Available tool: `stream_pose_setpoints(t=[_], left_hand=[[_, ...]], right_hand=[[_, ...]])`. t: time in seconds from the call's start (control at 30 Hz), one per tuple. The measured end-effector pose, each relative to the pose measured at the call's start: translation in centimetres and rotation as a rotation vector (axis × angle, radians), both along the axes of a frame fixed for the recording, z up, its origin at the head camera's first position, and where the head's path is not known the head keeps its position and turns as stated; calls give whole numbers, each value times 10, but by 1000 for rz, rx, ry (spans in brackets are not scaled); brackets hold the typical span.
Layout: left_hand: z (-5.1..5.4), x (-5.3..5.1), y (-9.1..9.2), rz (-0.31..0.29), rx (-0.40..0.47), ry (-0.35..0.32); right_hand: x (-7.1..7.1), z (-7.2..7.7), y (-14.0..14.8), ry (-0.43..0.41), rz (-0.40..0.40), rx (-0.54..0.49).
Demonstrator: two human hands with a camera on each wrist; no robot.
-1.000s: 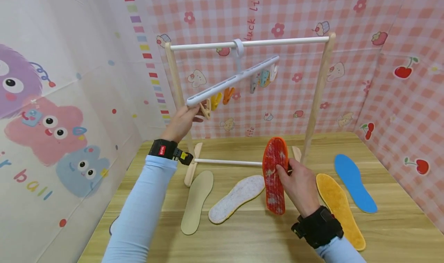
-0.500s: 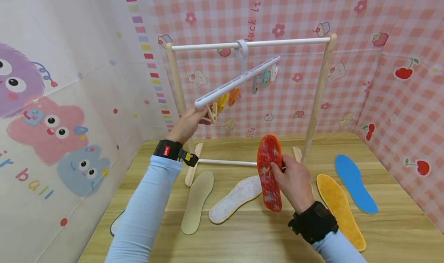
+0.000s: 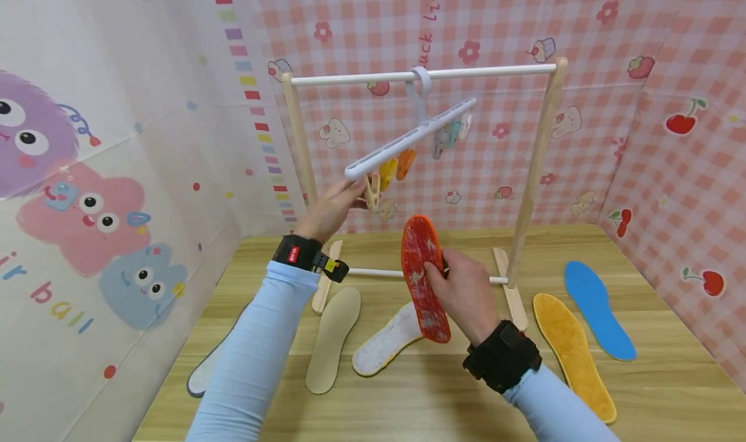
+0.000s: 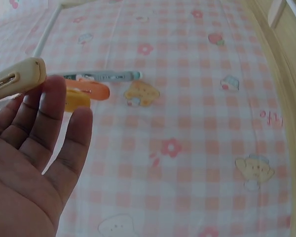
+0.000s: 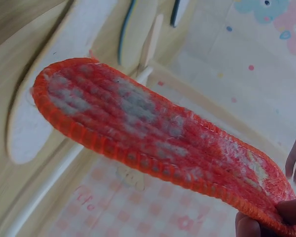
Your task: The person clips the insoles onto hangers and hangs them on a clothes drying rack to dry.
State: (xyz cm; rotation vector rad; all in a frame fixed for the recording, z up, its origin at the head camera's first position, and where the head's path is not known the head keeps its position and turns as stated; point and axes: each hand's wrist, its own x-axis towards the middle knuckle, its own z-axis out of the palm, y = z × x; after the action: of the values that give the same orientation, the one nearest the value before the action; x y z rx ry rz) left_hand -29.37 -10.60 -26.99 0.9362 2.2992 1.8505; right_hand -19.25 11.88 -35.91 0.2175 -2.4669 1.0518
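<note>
My left hand (image 3: 333, 210) is at the near end of a white clip hanger (image 3: 410, 143), its fingertips at a beige clothespin (image 3: 373, 193) there. In the left wrist view the beige clothespin (image 4: 19, 78) lies against the fingers; the thumb is hidden. Yellow (image 3: 388, 173) and orange (image 3: 405, 164) clothespins hang farther along, with grey and teal ones near the far end. My right hand (image 3: 466, 290) pinches a red insole (image 3: 424, 274) with orange stitched edging, held upright above the table. The right wrist view shows its mottled red-and-grey face (image 5: 153, 118) and the thumb on one end.
The hanger hooks over the white bar (image 3: 484, 72) of a wooden-legged rack. On the table lie a beige insole (image 3: 333, 338), a grey-white one (image 3: 384, 348), a yellow one (image 3: 574, 354) and a blue one (image 3: 597, 309). Another pale insole (image 3: 206, 371) is partly behind the left sleeve.
The left hand and the hanger's near end have moved right, and its hook has slid right along the bar. The right hand has carried the red insole left and slightly up, tilting it.
</note>
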Motion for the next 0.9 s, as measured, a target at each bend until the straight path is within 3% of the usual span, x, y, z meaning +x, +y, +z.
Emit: stream_pose_setpoints(t=[0.6,0.9], left_hand=[[-4,4,20,-34,120,94],[-4,7,23,-17,124,117]], right_hand=[[-7,7,-29,24,82,-11],[-10,13,-35,37,77,18]])
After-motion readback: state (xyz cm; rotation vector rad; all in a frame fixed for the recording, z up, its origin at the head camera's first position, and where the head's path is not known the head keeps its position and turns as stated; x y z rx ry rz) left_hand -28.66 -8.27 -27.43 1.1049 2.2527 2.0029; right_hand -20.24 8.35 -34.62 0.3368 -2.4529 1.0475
